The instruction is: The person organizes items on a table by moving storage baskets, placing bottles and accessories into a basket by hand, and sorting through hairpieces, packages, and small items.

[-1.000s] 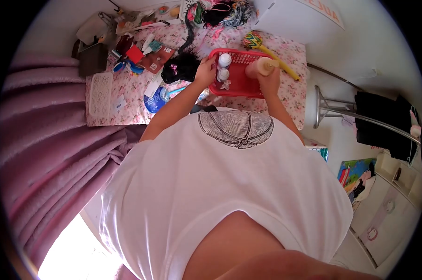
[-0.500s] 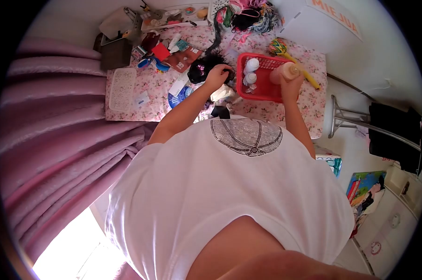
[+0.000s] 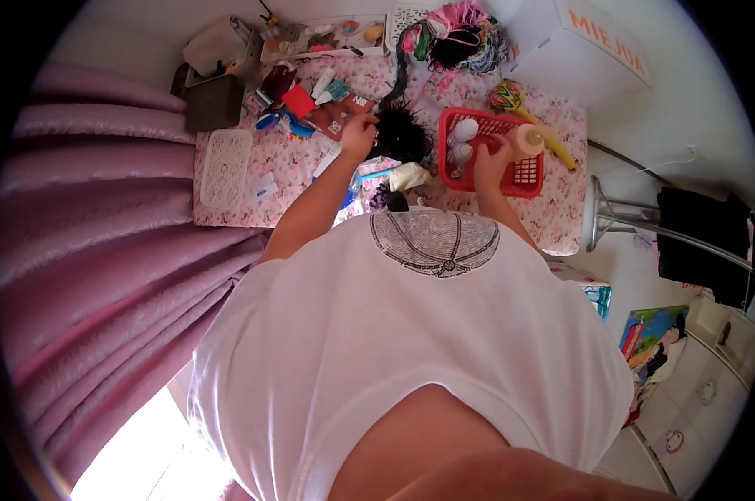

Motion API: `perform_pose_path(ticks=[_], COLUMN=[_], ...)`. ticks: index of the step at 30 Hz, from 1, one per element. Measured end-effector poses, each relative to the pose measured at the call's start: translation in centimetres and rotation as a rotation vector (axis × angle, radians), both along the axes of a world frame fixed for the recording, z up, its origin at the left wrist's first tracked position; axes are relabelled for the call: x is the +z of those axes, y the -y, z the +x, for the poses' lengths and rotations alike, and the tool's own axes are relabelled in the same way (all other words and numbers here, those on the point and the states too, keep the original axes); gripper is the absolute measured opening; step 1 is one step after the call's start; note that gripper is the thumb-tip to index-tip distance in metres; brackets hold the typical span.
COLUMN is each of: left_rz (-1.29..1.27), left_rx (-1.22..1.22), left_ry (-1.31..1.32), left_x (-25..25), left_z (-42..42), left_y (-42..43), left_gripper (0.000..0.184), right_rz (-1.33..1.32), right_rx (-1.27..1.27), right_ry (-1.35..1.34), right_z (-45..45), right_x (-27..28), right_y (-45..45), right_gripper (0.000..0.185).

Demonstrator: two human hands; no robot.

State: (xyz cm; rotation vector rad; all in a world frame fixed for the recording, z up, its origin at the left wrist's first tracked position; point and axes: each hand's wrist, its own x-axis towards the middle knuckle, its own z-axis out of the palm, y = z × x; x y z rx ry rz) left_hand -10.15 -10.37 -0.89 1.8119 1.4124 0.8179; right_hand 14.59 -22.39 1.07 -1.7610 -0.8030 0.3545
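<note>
Head view: my left hand (image 3: 359,137) mustn't snag black bundle (image 3: 402,138), right hand (image 3: 491,167) mustn't tip pale bottle (image 3: 527,140); both apart, can't tell grips.

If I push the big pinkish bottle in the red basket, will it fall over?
The big pinkish bottle might tip, because it pokes up above the rim of the red basket. The basket's wall would probably catch it, though. It's likely firm, not floppy, judging by its smooth, rounded shape. I can't tell how full it is.
</note>
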Motion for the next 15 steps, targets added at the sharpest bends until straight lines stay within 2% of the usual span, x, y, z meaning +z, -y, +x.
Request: perform_pose_path(ticks=[3,6,9,12,15], left_rz=[0.082,0.070,0.093,0.172,0.054], left_rx=[0.105,0.191,0.231,0.306,0.230], left_ry=[-0.091,-0.140,-0.237,-0.158,-0.253], left_x=[-3.3,-2.7,-3.8,-3.5,-3.1], left_z=[-2.3,-3.6,-4.5,-4.2,-4.3], left_y=[-2.9,-4.1,-5.7,-6.9,-8.6], left_gripper=[0.016,0.019,0.030,0.044,0.060], right_rz=[-0.026,-0.018,-0.003,-0.023,-0.083], right_rx=[0.002,-0.007,0.039,0.077,0.091], right_ry=[0.002,-0.084,-0.099,-0.078,-0.119], right_z=[1.2,1.7,2.1,1.8,1.6], right_x=[-0.2,-0.3,-0.8,-1.1,-1.0], right_y=[-0.7,-1.2,-1.6,-1.6,-1.9], right_gripper=[0.026,0.021,0.020,0.018,0.018])
